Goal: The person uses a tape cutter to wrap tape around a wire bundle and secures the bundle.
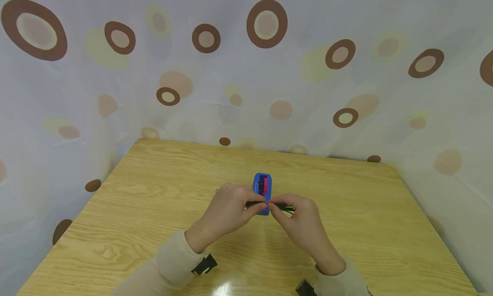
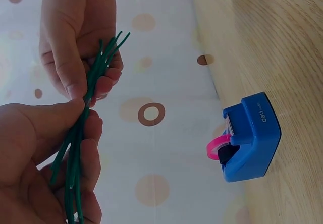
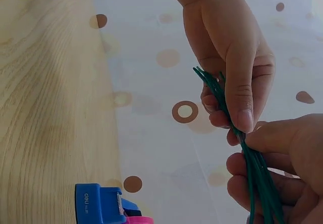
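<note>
Both hands hold a bundle of thin green strands [image 2: 74,151] that look like wires or plastic stems. My left hand [image 1: 231,207] pinches it between thumb and fingers near the middle. Right beside it, my right hand [image 1: 302,221] pinches the same stretch, and the two sets of fingertips meet. Loose ends fan out past each hand. A small shiny patch shows on the bundle between the thumbs in the wrist views; fingers partly cover it. Just beyond the hands stands a blue tape dispenser [image 2: 257,138] with a pink-cored roll [image 2: 218,147].
A wooden table [image 1: 161,176] carries the dispenser. Behind it and at both sides hangs a pale curtain [image 1: 231,73] with brown and beige circles. Dark straps with black pieces [image 1: 205,264] sit at the sleeve cuffs.
</note>
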A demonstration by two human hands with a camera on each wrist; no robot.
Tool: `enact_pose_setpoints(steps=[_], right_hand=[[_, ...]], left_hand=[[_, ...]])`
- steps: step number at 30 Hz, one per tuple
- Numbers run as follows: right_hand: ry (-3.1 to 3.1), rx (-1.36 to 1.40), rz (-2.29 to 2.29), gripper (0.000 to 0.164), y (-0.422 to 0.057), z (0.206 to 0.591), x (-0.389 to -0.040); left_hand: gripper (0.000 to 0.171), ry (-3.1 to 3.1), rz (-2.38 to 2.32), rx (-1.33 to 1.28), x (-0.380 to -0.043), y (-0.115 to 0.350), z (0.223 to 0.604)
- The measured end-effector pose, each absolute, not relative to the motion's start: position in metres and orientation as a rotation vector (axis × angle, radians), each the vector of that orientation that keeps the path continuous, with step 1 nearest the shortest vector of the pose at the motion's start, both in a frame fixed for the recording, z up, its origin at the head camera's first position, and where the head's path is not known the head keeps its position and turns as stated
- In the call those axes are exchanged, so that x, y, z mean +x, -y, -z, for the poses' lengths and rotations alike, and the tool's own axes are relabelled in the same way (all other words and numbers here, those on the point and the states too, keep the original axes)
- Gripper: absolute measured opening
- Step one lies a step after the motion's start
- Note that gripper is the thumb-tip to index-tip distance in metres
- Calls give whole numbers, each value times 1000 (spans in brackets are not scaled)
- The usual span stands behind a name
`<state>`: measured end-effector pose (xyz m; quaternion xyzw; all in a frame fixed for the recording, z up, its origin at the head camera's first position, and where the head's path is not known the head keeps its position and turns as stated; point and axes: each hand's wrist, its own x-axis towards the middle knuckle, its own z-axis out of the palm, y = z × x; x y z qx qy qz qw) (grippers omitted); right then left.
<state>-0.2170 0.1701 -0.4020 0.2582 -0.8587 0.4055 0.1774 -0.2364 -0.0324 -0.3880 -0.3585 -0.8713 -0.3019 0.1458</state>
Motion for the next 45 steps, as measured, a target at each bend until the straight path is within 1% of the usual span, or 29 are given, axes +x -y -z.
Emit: enact_pose_setpoints(steps=[3,9,14,23,32,40,45], right_hand=[[2403,747,-1114,4,-170,403,-218],[2367,784,-1060,12,-171,405,-218],[2357,788,-1060,14,-172,405,-218],[2310,825,-1033,20,-170,407,-218],[2325,825,-1005,18,-170,409,-217],[2303,815,-1026,23,-168,408,-216],[2294,831,-1032,23,-166,408,-217]], left_hand=[[15,2536,878,-1023,-236,32,387],[17,2599,870,-1028,-235,32,387],[18,2626,861,-1033,-235,32,385],[15,2647,836,-1030,-233,31,385],[14,2618,803,-1068,-234,31,387],[12,2553,724,-1092,-235,32,388],[10,2529,690,-1083,-235,32,389]])
